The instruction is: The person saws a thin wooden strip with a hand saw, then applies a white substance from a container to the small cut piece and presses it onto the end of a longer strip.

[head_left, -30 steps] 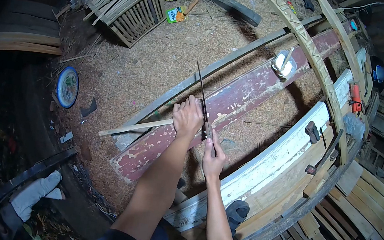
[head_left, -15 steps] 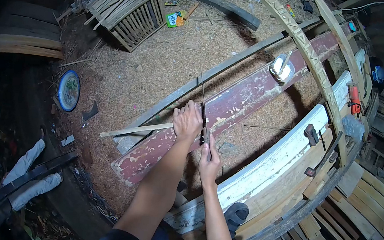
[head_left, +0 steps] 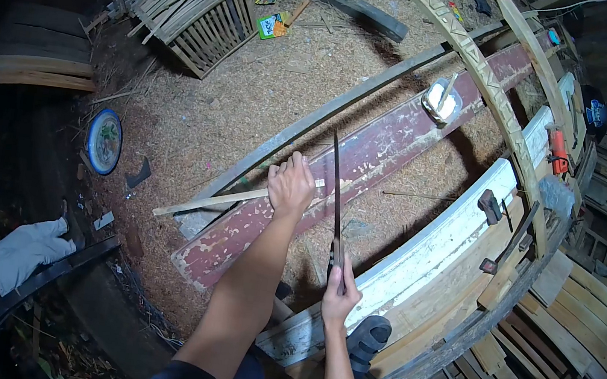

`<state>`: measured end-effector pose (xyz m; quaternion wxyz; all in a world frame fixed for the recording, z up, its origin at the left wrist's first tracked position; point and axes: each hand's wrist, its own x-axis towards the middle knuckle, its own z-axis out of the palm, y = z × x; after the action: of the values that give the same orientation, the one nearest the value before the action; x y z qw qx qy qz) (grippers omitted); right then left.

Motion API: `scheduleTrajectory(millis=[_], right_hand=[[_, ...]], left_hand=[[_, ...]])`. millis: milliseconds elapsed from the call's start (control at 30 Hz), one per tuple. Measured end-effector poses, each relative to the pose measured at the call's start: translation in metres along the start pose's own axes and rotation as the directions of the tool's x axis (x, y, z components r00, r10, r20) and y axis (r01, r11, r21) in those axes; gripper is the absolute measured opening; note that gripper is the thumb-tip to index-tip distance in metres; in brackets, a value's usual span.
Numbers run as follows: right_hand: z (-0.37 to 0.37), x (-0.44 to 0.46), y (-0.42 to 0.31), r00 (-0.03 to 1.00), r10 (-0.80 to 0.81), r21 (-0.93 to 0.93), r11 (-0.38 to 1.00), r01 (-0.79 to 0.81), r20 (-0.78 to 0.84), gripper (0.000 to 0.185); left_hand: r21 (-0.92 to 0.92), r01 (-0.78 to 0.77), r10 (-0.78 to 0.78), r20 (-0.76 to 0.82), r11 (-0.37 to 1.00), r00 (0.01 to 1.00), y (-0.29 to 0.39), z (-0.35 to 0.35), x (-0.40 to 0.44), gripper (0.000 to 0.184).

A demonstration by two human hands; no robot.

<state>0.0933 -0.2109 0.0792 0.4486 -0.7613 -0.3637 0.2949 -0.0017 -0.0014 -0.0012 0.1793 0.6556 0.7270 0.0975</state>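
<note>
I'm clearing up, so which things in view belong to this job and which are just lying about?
In use:
blade, in the right hand
strip, under the left hand
red plank, beneath

Apparently just lying about:
crate
plate
packet

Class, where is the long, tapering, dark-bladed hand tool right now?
In the head view, the tool is just right of centre, in the right hand, its blade pointing away, right of the left hand.
</note>
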Motion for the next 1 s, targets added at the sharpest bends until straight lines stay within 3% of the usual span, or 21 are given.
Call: scheduleTrajectory(millis=[67, 133, 367, 433, 467, 533, 767, 833, 1000], right_hand=[[0.014, 0.025, -0.007, 0.996, 0.055, -0.049, 0.997, -0.052, 0.063, 0.036], [0.035, 0.043, 0.0, 0.99, -0.081, -0.089, 0.992, 0.092, 0.117, 0.037], [0.051, 0.054, 0.003, 0.985, -0.08, -0.084, 0.992, 0.094, 0.152, 0.037], [0.051, 0.055, -0.003, 0.979, 0.074, -0.062, 0.996, -0.063, 0.192, 0.037], [0.052, 0.057, -0.003, 0.978, 0.073, -0.062, 0.996, -0.062, 0.196, 0.037], [0.055, 0.061, 0.0, 0.986, -0.041, -0.047, 0.998, 0.049, 0.163, 0.038], [0.053, 0.06, 0.004, 0.981, -0.033, -0.043, 0.998, 0.041, 0.189, 0.039], [0.052, 0.061, 0.003, 0.977, 0.034, 0.016, 0.999, -0.038, 0.209, 0.04], [0.057, 0.059, 0.004, 0.983, 0.039, 0.028, 0.999, -0.044, 0.181, 0.04]], left_hand=[[-0.009, 0.002, -0.002, 0.008, 1.0, 1.0, 0.0, 0.001, -0.001, 0.03], [0.002, -0.002, 0.002, 0.0, 1.0, 1.0, 0.002, 0.002, -0.002, 0.03], [0.017, -0.049, 0.05, -0.106, 0.999, 0.993, -0.003, 0.008, -0.003, 0.032], [0.022, -0.065, 0.067, -0.137, 0.998, 0.988, -0.004, 0.01, -0.001, 0.034], [0.03, -0.075, 0.079, -0.16, 0.997, 0.984, -0.005, 0.011, -0.002, 0.037], [0.039, -0.082, 0.088, -0.183, 0.996, 0.979, -0.005, 0.012, -0.003, 0.039], [0.053, -0.089, 0.096, -0.148, 0.995, 0.984, -0.006, 0.015, -0.003, 0.041], [0.081, -0.101, 0.113, -0.165, 0.992, 0.98, -0.006, 0.011, -0.002, 0.041], [0.044, -0.015, 0.015, 0.009, 0.999, 1.0, 0.003, -0.004, -0.002, 0.035]])
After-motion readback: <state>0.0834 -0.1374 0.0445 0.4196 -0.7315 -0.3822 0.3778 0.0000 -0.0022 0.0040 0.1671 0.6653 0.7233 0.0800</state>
